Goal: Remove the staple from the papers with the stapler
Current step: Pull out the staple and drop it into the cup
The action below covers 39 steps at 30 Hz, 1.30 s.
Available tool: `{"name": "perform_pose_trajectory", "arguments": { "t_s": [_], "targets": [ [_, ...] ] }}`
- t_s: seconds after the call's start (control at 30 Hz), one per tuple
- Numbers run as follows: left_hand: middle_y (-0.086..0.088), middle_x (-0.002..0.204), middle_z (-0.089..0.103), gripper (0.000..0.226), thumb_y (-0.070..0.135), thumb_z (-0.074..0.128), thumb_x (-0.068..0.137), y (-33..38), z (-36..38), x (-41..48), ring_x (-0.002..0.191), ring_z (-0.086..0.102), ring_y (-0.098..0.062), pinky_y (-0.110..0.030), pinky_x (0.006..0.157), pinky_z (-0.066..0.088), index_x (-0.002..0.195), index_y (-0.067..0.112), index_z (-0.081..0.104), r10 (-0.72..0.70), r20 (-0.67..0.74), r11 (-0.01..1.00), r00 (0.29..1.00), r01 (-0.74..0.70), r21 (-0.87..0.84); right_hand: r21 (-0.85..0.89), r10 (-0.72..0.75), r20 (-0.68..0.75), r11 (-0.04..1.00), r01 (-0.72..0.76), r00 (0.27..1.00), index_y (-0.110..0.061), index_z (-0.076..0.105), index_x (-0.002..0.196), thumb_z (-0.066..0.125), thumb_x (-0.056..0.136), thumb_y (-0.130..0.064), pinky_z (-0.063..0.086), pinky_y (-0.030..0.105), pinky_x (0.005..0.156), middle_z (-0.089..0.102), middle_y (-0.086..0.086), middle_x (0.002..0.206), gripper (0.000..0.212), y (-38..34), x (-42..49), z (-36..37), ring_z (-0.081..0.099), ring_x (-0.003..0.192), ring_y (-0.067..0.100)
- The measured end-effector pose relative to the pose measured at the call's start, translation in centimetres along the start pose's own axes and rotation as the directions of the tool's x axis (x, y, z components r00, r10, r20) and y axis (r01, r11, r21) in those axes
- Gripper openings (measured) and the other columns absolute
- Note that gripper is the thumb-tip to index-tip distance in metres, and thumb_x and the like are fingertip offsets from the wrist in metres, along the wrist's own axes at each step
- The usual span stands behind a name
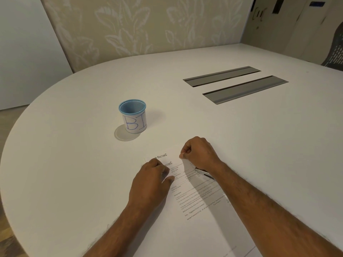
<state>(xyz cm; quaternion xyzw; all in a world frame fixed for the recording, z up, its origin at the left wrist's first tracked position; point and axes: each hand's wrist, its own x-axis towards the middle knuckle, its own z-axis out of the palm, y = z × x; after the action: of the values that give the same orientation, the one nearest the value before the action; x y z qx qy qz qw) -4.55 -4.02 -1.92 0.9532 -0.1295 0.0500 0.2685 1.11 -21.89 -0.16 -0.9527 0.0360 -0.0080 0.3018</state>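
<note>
- The stapled papers [200, 206] lie flat on the white bench [74, 164], printed side up. They run from the near edge away towards the middle, between the two forearms.
- The left grip [150, 175] rests on the upper left part of the papers. Its fingers are bent down over the sheets and its thumb lies along the page. The back of the hand hides whether the fingers pinch the paper or only press on it, so I cannot tell.
- The stapler [203, 171] lies on the papers under the right wrist. Only a sliver of bright metal and a black part show.
- The right grip [198, 153] is curled tight at the top edge of the papers. Its thumb and forefinger pinch a lifted piece of the top sheet.
- The staple itself is too small to make out.
- Further off to the left stands a blue mesh pen cup [132, 115], upright, wrapped in a paper label marked "BI" and well apart from the papers.
- Beyond, to the right, two grey cable hatches [245, 89] are set in the bench top.
- A leaf-patterned wall panel [141, 28] stands behind the bench, and part of a mesh office chair [336, 52] shows at the far right.
</note>
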Motion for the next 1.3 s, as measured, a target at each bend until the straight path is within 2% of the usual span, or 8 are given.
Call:
{"name": "perform_pose_trajectory", "arguments": {
  "t_s": [0.3, 0.5, 0.57, 0.77, 0.93, 1.1, 1.2, 1.3],
  "targets": [
    [0.013, 0.113, 0.061, 0.035, 0.045, 0.063, 0.087, 0.1, 0.0, 0.0, 0.104, 0.056, -0.009, -0.018, 0.081, 0.044, 0.115, 0.024, 0.068, -0.005, 0.019, 1.0, 1.0, 0.005, 0.02, -0.014, -0.005, 0.155, 1.0, 0.007, 0.988, -0.012, 0.068, 0.083, 0.071, 0.083, -0.019, 0.056, 0.037, 0.078, 0.073, 0.001, 0.09, 0.008, 0.2, 0.6, -0.3, 0.065, 0.083, 0.013],
    [0.013, 0.114, 0.06, 0.033, 0.044, 0.062, 0.088, 0.2, -0.3, 0.0, 0.105, 0.055, -0.009, -0.018, 0.08, 0.043, 0.114, 0.024, 0.068, 0.0, 0.032, 1.0, 0.999, -0.001, 0.027, -0.07, -0.081, 0.071, 0.994, 0.086, 0.994, -0.014, 0.069, 0.081, 0.069, 0.083, -0.017, 0.054, 0.028, 0.069, 0.064, -0.01, 0.074, 0.003, 0.0, -0.2, -0.3, 0.061, 0.071, 0.008],
    [0.012, 0.116, 0.06, 0.034, 0.043, 0.06, 0.09, 0.3, -0.4, 0.0, 0.109, 0.054, -0.009, -0.019, 0.082, 0.044, 0.116, 0.023, 0.068, 0.012, 0.037, 0.999, 0.999, -0.013, 0.039, -0.091, -0.122, 0.05, 0.988, 0.126, 0.991, -0.015, 0.07, 0.081, 0.068, 0.082, -0.016, 0.054, 0.026, 0.067, 0.067, -0.008, 0.076, 0.003, -0.2, -0.4, -0.3, 0.062, 0.069, 0.007],
    [0.013, 0.123, 0.063, 0.036, 0.046, 0.055, 0.092, 0.6, -1.0, 0.1, 0.109, 0.059, -0.009, -0.021, 0.088, 0.045, 0.12, 0.027, 0.066, 0.053, 0.038, 0.997, 0.998, -0.055, 0.052, 0.055, -0.149, 0.036, 0.988, 0.147, 0.988, -0.015, 0.07, 0.08, 0.068, 0.081, -0.016, 0.045, 0.012, 0.057, 0.066, -0.011, 0.076, 0.002, 0.0, -0.2, -1.3, 0.06, 0.065, 0.006],
    [0.015, 0.119, 0.066, 0.037, 0.049, 0.056, 0.09, 0.3, -2.0, 1.1, 0.1, 0.063, -0.008, -0.018, 0.082, 0.046, 0.12, 0.03, 0.066, 0.028, 0.043, 0.998, 0.999, -0.031, 0.058, 0.095, -0.2, 0.089, 0.977, 0.192, 0.976, -0.017, 0.071, 0.083, 0.072, 0.08, -0.014, 0.055, 0.023, 0.069, 0.071, -0.003, 0.081, 0.005, -1.8, 1.6, -1.4, 0.065, 0.073, 0.007],
    [0.018, 0.119, 0.066, 0.035, 0.049, 0.054, 0.091, -0.2, -3.1, 1.2, 0.099, 0.064, -0.008, -0.014, 0.079, 0.04, 0.119, 0.032, 0.066, 0.037, 0.021, 0.997, 0.999, -0.038, 0.066, 0.186, -0.338, -0.051, 0.921, 0.341, 0.94, -0.008, 0.072, 0.087, 0.069, 0.081, -0.007, 0.053, 0.017, 0.072, 0.074, 0.004, 0.087, 0.007, -7.0, 5.3, -1.8, 0.065, 0.074, 0.008],
    [0.019, 0.118, 0.066, 0.036, 0.05, 0.054, 0.09, -0.5, -3.4, 1.3, 0.099, 0.064, -0.007, -0.016, 0.084, 0.045, 0.118, 0.032, 0.067, 0.039, 0.013, 0.998, 0.999, -0.04, 0.056, 0.165, -0.401, -0.176, 0.888, 0.429, 0.899, -0.007, 0.072, 0.082, 0.067, 0.078, -0.004, 0.051, 0.02, 0.07, 0.074, 0.005, 0.083, 0.008, -11.0, 8.6, -2.0, 0.062, 0.072, 0.009],
    [0.019, 0.113, 0.067, 0.036, 0.052, 0.051, 0.091, -0.7, -3.7, 1.1, 0.096, 0.063, -0.006, -0.016, 0.083, 0.044, 0.117, 0.033, 0.066, 0.041, 0.009, 0.998, 0.999, -0.042, 0.055, 0.12, -0.436, -0.179, 0.88, 0.459, 0.882, -0.007, 0.073, 0.081, 0.064, 0.077, 0.0, 0.053, 0.025, 0.069, 0.074, 0.006, 0.082, 0.011, -13.8, 11.6, -1.9, 0.064, 0.074, 0.014]
  ]
}}
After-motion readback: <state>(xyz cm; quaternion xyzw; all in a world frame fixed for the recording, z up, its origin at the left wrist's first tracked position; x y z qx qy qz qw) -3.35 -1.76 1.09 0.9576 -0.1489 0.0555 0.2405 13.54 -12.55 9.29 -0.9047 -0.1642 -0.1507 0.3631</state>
